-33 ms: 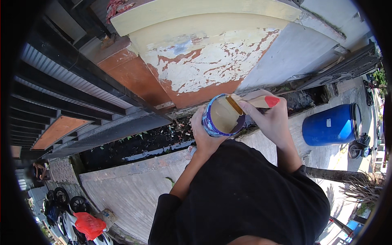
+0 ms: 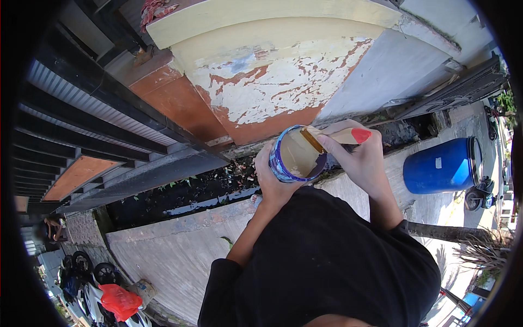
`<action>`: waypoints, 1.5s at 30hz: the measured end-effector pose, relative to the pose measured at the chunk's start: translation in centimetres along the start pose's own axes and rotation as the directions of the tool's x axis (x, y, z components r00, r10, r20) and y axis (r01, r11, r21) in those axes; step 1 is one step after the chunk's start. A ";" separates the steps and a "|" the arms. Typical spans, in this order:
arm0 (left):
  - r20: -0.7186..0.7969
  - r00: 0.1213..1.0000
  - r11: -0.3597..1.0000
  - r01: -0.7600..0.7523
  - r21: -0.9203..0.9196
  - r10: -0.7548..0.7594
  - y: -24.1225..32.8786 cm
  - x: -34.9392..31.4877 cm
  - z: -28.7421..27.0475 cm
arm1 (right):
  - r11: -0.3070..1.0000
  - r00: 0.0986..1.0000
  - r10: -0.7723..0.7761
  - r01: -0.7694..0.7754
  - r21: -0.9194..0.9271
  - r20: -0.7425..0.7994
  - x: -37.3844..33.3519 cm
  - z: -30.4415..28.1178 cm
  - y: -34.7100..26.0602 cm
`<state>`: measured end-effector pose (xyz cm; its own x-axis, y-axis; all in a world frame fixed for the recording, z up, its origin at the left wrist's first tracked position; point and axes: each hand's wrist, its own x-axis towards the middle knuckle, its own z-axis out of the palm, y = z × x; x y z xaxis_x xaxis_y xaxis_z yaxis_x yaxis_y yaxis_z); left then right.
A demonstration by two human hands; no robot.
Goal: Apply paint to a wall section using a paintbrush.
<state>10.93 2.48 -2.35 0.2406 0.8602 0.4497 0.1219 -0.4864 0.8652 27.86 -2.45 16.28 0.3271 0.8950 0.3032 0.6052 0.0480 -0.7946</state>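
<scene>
My left hand (image 2: 268, 177) is wrapped round the side of a blue and purple paint can (image 2: 278, 164) held in front of my chest. Thick cream-beige paint (image 2: 295, 154) shows inside it. Between the fingers of my right hand (image 2: 359, 162) is a flat paintbrush (image 2: 342, 137) with a pale wooden handle and a red tip. Its gold-brown ferrule lies across the can's right rim, with the bristle end over the opening; the bristles are hard to make out. Beyond the can stands a low wall (image 2: 286, 90) with cream paint on top and patchy white over red-brown below.
A dark drainage ditch (image 2: 180, 191) runs between the wall and the concrete strip (image 2: 180, 245) by me. At right lies a blue drum (image 2: 438, 166). Dark metal railings (image 2: 98, 109) rise at left. Parked motorbikes (image 2: 90, 294) with a red plastic bag (image 2: 120, 301) stand lower left.
</scene>
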 end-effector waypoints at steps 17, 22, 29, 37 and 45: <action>0.066 0.998 0.994 -0.029 0.104 0.022 0.3 0.6 0.3 | 0.942 0.973 -0.224 0.229 -0.245 0.049 -0.3 0.8 0.2; 0.085 0.996 0.995 -0.022 0.097 0.014 0.5 0.8 0.6 | 0.941 0.976 -0.212 0.217 -0.259 0.048 -0.3 0.6 0.6; 0.102 0.993 0.999 0.050 0.014 -0.051 -0.3 0.4 0.8 | 0.935 0.961 0.269 -0.243 0.258 -0.069 0.6 -1.6 3.9; 0.106 0.987 0.989 0.128 -0.067 -0.121 -1.2 -0.1 1.3 | 0.546 0.887 0.421 -0.416 0.727 0.192 0.0 -4.0 7.7; 0.041 0.994 0.989 0.109 -0.096 -0.105 -2.4 0.3 2.2 | 0.530 0.892 0.356 -0.438 0.726 0.277 -0.2 -6.3 8.8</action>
<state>12.88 3.56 -4.77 0.2659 0.8996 0.3465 0.0545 -0.3729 0.9263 37.71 -4.98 12.50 0.3063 0.9386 -0.1585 -0.3492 -0.0441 -0.9360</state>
